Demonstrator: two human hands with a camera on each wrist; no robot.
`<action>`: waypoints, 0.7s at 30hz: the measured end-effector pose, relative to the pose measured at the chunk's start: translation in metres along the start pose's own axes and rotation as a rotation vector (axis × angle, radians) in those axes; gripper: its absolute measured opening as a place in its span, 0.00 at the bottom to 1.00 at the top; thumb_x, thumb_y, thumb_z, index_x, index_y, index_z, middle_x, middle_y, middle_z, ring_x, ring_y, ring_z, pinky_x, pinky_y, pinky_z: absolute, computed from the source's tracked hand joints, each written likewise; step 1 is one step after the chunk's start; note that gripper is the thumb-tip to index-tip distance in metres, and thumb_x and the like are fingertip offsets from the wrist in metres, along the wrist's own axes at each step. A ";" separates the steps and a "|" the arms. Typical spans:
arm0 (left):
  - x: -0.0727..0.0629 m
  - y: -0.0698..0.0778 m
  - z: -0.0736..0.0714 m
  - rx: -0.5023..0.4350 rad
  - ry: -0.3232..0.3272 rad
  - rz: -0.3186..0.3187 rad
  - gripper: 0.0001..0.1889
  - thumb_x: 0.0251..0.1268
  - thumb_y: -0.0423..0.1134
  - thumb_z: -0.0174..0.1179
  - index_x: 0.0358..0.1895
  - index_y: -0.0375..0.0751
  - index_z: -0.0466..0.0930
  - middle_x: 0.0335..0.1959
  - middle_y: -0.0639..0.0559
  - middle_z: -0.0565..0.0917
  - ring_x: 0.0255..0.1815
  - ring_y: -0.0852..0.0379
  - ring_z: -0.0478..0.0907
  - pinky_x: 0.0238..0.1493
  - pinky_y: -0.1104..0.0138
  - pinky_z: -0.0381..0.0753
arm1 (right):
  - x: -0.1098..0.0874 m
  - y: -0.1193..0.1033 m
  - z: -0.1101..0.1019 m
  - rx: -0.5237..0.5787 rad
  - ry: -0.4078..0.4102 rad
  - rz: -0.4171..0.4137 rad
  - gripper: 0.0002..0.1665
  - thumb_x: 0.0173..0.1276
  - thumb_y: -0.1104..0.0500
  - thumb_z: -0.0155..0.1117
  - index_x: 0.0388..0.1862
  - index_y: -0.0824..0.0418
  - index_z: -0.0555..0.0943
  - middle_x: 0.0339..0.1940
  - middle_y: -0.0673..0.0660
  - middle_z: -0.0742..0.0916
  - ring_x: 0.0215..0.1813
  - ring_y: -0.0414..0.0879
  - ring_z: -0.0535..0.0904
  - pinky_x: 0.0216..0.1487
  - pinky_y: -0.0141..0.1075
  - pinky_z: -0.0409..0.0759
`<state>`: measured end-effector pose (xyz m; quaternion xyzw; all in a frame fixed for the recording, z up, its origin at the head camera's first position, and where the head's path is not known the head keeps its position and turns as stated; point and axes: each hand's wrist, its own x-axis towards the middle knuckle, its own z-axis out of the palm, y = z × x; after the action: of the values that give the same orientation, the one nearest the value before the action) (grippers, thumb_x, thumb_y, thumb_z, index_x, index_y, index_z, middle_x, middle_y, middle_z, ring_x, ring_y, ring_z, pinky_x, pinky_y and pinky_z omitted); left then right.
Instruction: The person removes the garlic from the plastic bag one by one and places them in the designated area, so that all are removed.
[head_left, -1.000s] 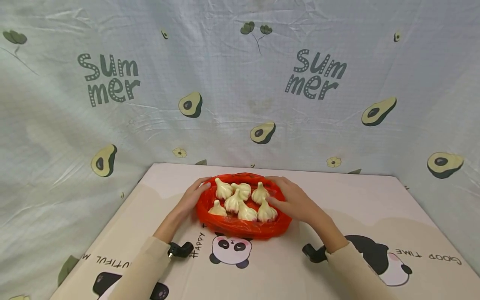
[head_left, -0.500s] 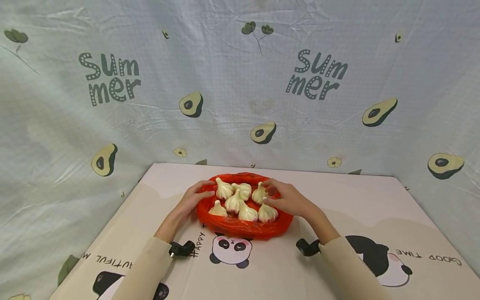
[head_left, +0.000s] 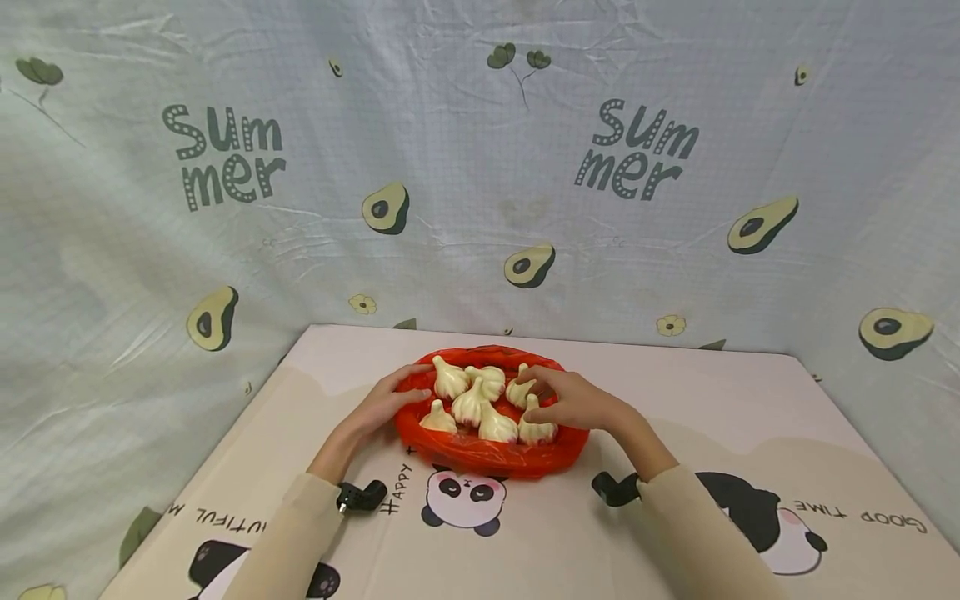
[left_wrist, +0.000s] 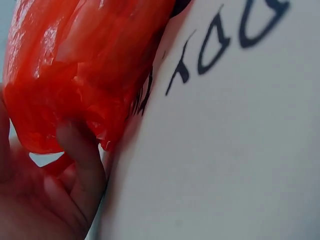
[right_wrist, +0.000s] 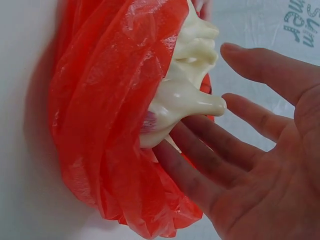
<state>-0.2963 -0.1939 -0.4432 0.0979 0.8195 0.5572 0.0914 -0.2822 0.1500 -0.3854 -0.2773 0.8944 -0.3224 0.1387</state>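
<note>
A red plastic bag (head_left: 487, 458), its rim rolled down, sits on the table holding several garlic bulbs (head_left: 468, 407). My left hand (head_left: 380, 407) rests at the bag's left end, fingers along the far rim and thumb over the near side. In the left wrist view the thumb (left_wrist: 82, 155) touches the red plastic. My right hand (head_left: 585, 402) reaches over the right rim with fingers spread. The right wrist view shows its fingers beside one garlic bulb (right_wrist: 180, 102), thumb apart from it. Purple tinges the base of that bulb.
The table (head_left: 555, 533) has a pale cover printed with pandas and lettering. Behind it hangs a white cloth (head_left: 450, 150) with avocado prints. Black wrist cameras (head_left: 617, 490) sit on both wrists.
My right hand has come off the right rim and moved in over the bulbs at that end. My left hand lifted slightly, then settled on the left rim again. The bag stays in place.
</note>
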 end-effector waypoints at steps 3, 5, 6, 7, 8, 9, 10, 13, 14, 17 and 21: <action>0.001 -0.002 0.001 -0.056 -0.002 -0.032 0.30 0.73 0.42 0.58 0.77 0.47 0.67 0.81 0.38 0.62 0.81 0.35 0.57 0.81 0.38 0.58 | 0.002 0.001 0.000 0.003 -0.024 0.009 0.35 0.65 0.52 0.72 0.70 0.56 0.73 0.62 0.60 0.85 0.65 0.58 0.80 0.62 0.55 0.84; 0.000 -0.003 0.001 -0.105 -0.003 -0.054 0.30 0.72 0.42 0.58 0.77 0.49 0.68 0.82 0.40 0.61 0.81 0.35 0.57 0.81 0.38 0.58 | 0.004 0.001 0.000 0.001 -0.042 0.014 0.36 0.64 0.52 0.74 0.70 0.56 0.73 0.62 0.59 0.85 0.65 0.58 0.79 0.63 0.55 0.84; 0.000 -0.003 0.001 -0.127 -0.002 -0.068 0.30 0.72 0.42 0.59 0.77 0.51 0.68 0.82 0.41 0.61 0.81 0.36 0.57 0.80 0.39 0.59 | 0.004 0.001 0.000 0.001 -0.054 0.016 0.37 0.63 0.53 0.74 0.70 0.56 0.73 0.62 0.58 0.84 0.65 0.57 0.79 0.63 0.54 0.84; 0.000 -0.004 0.001 -0.153 0.000 -0.081 0.30 0.71 0.41 0.59 0.76 0.52 0.69 0.82 0.41 0.60 0.81 0.36 0.58 0.80 0.40 0.60 | 0.005 0.001 -0.001 -0.001 -0.065 0.017 0.37 0.62 0.54 0.75 0.69 0.56 0.73 0.62 0.57 0.84 0.65 0.56 0.78 0.63 0.53 0.84; 0.000 -0.005 0.001 -0.167 -0.002 -0.083 0.31 0.71 0.40 0.59 0.76 0.52 0.68 0.82 0.41 0.60 0.80 0.36 0.58 0.80 0.40 0.62 | 0.005 0.000 -0.001 -0.002 -0.076 0.018 0.36 0.61 0.54 0.75 0.68 0.56 0.74 0.61 0.57 0.83 0.65 0.56 0.78 0.62 0.52 0.84; -0.001 -0.006 0.001 -0.183 0.000 -0.091 0.31 0.70 0.39 0.59 0.76 0.53 0.69 0.82 0.42 0.60 0.80 0.36 0.59 0.79 0.41 0.64 | 0.006 0.000 -0.002 -0.005 -0.088 0.019 0.36 0.61 0.55 0.75 0.67 0.56 0.74 0.61 0.56 0.83 0.65 0.55 0.77 0.62 0.51 0.84; -0.001 -0.007 0.001 -0.194 -0.001 -0.091 0.31 0.69 0.38 0.59 0.76 0.53 0.68 0.82 0.42 0.59 0.79 0.36 0.60 0.78 0.42 0.66 | 0.006 -0.001 -0.003 -0.007 -0.100 0.019 0.35 0.60 0.56 0.75 0.66 0.56 0.74 0.61 0.56 0.83 0.65 0.55 0.77 0.61 0.50 0.84; 0.000 -0.009 0.001 -0.216 -0.001 -0.095 0.32 0.68 0.35 0.59 0.76 0.54 0.69 0.82 0.42 0.59 0.78 0.36 0.61 0.76 0.44 0.69 | 0.008 -0.003 -0.005 -0.010 -0.131 0.025 0.33 0.59 0.58 0.76 0.63 0.57 0.74 0.60 0.57 0.82 0.63 0.54 0.76 0.57 0.46 0.85; 0.000 -0.010 0.001 -0.214 -0.006 -0.088 0.32 0.68 0.35 0.59 0.76 0.53 0.68 0.82 0.41 0.59 0.78 0.36 0.61 0.76 0.44 0.70 | 0.008 -0.004 -0.006 -0.009 -0.142 0.036 0.33 0.58 0.59 0.76 0.62 0.57 0.74 0.60 0.57 0.82 0.62 0.53 0.76 0.57 0.45 0.85; 0.001 -0.012 0.001 -0.214 -0.012 -0.076 0.33 0.67 0.34 0.60 0.76 0.51 0.68 0.81 0.41 0.60 0.78 0.36 0.62 0.78 0.44 0.67 | 0.008 -0.005 -0.009 -0.024 -0.173 0.081 0.33 0.57 0.61 0.76 0.61 0.57 0.74 0.59 0.56 0.81 0.60 0.52 0.75 0.56 0.44 0.85; 0.002 -0.012 0.001 -0.198 -0.015 -0.062 0.34 0.66 0.34 0.61 0.77 0.49 0.67 0.81 0.40 0.60 0.79 0.36 0.60 0.79 0.42 0.64 | 0.009 -0.006 -0.010 -0.059 -0.210 0.142 0.33 0.56 0.62 0.77 0.60 0.56 0.75 0.56 0.55 0.81 0.58 0.51 0.74 0.57 0.44 0.86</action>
<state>-0.2987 -0.1972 -0.4547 0.0670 0.7622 0.6318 0.1242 -0.2910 0.1461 -0.3741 -0.2493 0.9015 -0.2544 0.2458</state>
